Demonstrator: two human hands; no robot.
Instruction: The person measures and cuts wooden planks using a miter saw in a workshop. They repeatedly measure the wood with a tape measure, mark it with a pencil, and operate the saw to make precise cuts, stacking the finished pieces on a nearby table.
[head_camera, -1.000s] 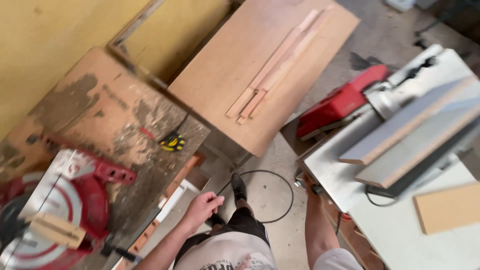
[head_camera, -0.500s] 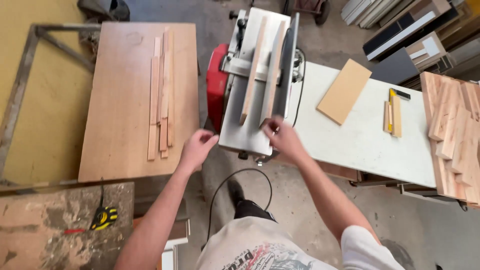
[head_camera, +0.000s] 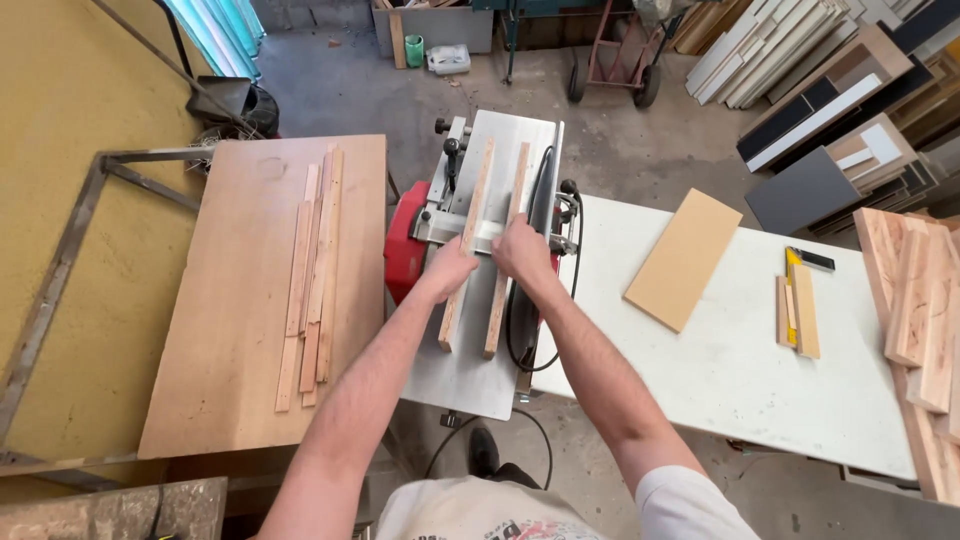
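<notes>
Woodworking workshop, benchtop planer (head_camera: 480, 300), stacked boards (head_camera: 800, 70), wood strips (head_camera: 312, 270), concrete floor (head_camera: 640, 140)

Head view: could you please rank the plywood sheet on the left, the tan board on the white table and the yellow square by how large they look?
1. Plywood sheet
2. Tan board
3. Yellow square, partly hidden by wood strips

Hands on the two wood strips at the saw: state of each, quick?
Left hand: closed on the left wood strip, on the saw table.
Right hand: closed on the right wood strip.
</notes>
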